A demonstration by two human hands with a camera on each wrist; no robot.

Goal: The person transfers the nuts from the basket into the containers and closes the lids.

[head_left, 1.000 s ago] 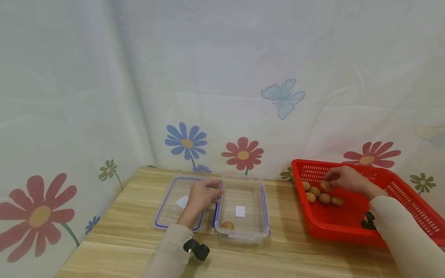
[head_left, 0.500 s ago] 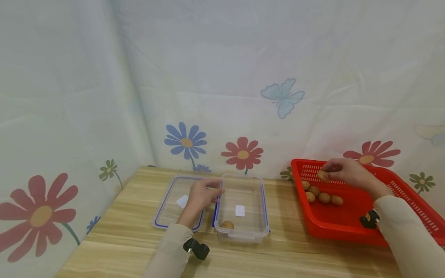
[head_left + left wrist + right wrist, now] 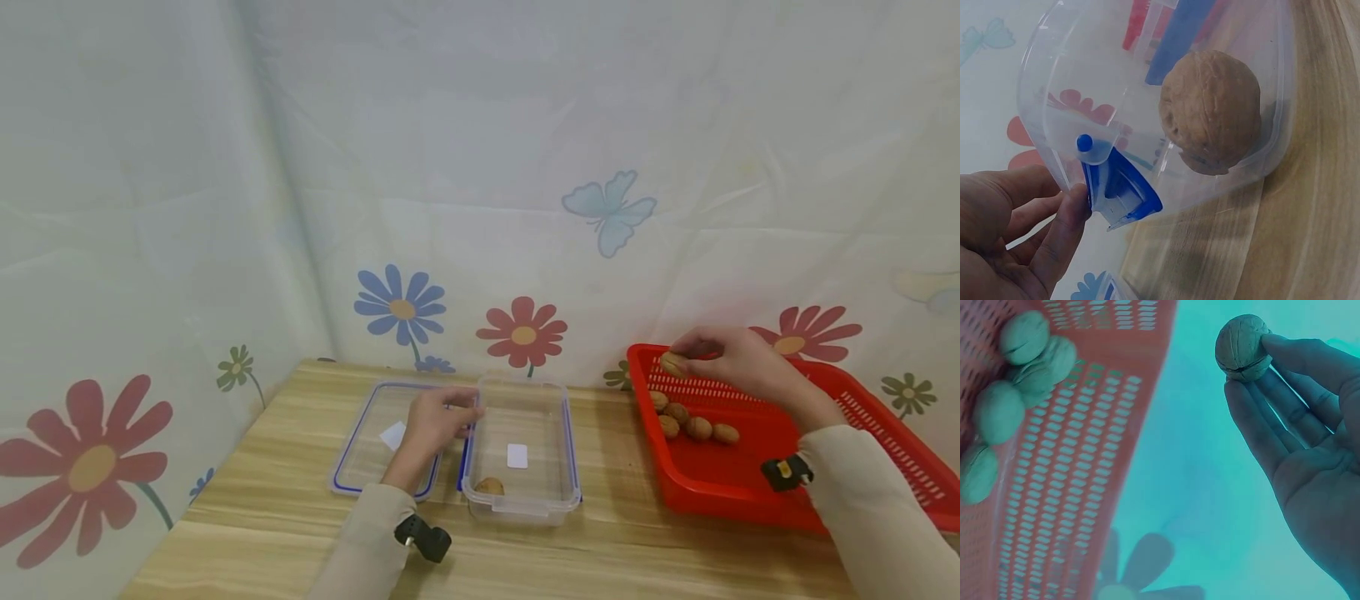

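Observation:
My right hand [image 3: 738, 362] pinches a walnut [image 3: 672, 364] between thumb and fingertips, raised above the left part of the red basket [image 3: 675, 482]. The right wrist view shows that walnut [image 3: 1243, 348] held at the tips of the fingers. At the left rim of a clear plastic box [image 3: 566, 433], my left hand [image 3: 438, 418] grips the edge. In the left wrist view, its thumb and fingers lie at a blue side latch [image 3: 1122, 194]. One walnut [image 3: 491, 486] sits inside the box at its near left corner. Several walnuts [image 3: 699, 428] lie along the basket's left side.
A clear lid [image 3: 360, 442] with a blue seal lies flat on the wooden table [image 3: 247, 508], left of the box. White labels are on the lid and box. A flower-printed curtain [image 3: 450, 167] hangs behind the table.
My right hand has lifted the walnut from the group in the basket, moving up and slightly left. The left hand has stayed at the box rim.

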